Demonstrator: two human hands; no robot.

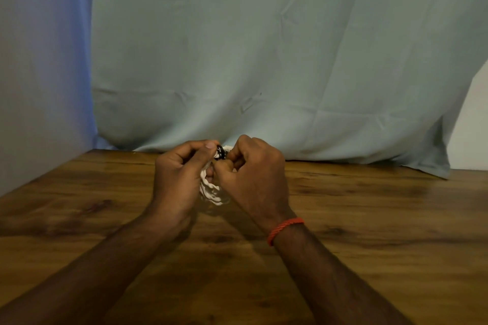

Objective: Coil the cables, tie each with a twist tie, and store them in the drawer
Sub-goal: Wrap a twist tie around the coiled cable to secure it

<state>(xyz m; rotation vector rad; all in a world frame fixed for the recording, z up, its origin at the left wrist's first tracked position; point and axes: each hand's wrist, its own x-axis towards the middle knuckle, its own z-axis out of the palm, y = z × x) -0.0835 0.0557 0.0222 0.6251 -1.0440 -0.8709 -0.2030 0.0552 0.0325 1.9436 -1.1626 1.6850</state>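
A coiled white cable [210, 191] hangs between my two hands, just above the wooden table [369, 232]. My left hand [179, 177] grips the coil's left side, fingers curled round it. My right hand [257, 174] pinches the top of the bundle, where a black twist tie [221, 153] wraps the cable. A ribbed white connector end [228, 147] pokes out between the fingertips. Most of the coil is hidden behind my fingers.
A pale green cloth [264, 60] hangs behind the table and drapes onto its far edge. A bluish wall [39, 74] stands at the left. A red thread band [285, 229] circles my right wrist. No drawer is in view.
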